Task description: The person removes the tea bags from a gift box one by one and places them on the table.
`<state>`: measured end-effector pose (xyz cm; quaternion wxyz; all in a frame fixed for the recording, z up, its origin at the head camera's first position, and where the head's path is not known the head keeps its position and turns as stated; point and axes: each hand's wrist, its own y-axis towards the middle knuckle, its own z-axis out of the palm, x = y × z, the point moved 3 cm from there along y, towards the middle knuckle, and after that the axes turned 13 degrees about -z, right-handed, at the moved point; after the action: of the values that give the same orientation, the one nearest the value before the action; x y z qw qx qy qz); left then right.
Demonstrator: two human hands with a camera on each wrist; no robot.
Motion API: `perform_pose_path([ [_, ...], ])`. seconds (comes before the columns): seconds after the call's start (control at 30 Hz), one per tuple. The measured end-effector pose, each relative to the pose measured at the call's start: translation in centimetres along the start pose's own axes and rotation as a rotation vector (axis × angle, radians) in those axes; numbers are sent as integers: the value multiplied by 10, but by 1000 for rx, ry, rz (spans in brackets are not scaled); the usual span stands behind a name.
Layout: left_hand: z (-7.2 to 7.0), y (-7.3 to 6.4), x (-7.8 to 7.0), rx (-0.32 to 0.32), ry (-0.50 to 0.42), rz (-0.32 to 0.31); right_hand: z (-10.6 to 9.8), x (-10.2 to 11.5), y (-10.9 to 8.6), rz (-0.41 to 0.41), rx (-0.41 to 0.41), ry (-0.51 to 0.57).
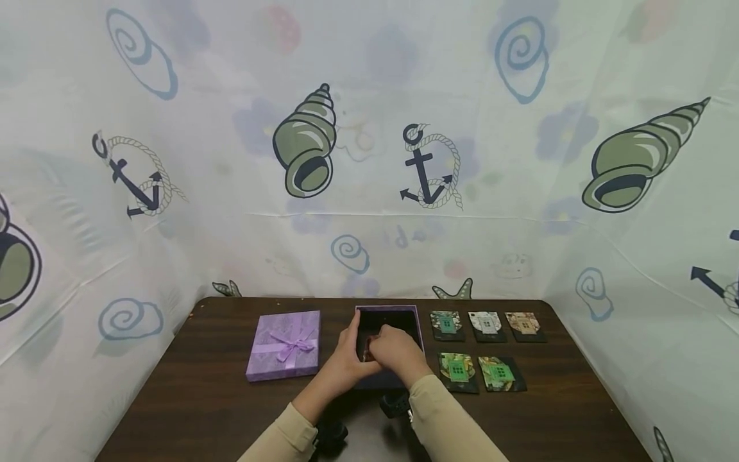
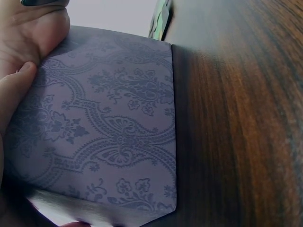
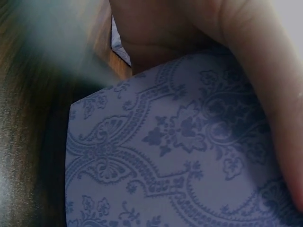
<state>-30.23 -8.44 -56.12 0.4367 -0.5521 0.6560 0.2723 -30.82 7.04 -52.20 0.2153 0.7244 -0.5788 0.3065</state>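
In the head view an open box (image 1: 419, 327) with purple walls and a dark interior stands at the middle of the table. My left hand (image 1: 344, 359) lies along its left side, index finger straight, thumb reaching across the front edge. My right hand (image 1: 401, 353) dips into the box with curled fingers and pinches a small reddish-brown thing (image 1: 367, 350), mostly hidden by the hands. The patterned lilac front wall (image 2: 118, 127) fills the left wrist view, with the left thumb (image 2: 16, 87) along its upper edge. The right wrist view shows the same wall (image 3: 165, 151) close up.
Left of the box rests its purple lid (image 1: 285, 346) with a ribbon bow. On the right lie several flat square packets: a teal one (image 1: 447, 325), a white one (image 1: 487, 326), a tan one (image 1: 525, 326) and two green ones (image 1: 458, 370) nearer. A printed curtain hangs behind the table.
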Motion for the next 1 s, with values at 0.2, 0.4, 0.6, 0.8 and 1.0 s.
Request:
perform_pose_path([
  [0.2, -2, 0, -1, 5, -15, -9, -1, 3, -1, -20, -72, -48],
  [0.4, -1, 1, 0, 9, -12, -26, 1, 4, -1, -46, -139, -139],
  [0.6, -1, 0, 0, 16, -10, -32, -1, 6, -7, -108, -245, -134],
  [0.8, 0, 0, -4, 12, -13, -16, -2, 5, -16, -208, -366, -99],
  [1.0, 0, 0, -4, -2, -20, -20, -4, 4, -26, -279, -492, 30],
])
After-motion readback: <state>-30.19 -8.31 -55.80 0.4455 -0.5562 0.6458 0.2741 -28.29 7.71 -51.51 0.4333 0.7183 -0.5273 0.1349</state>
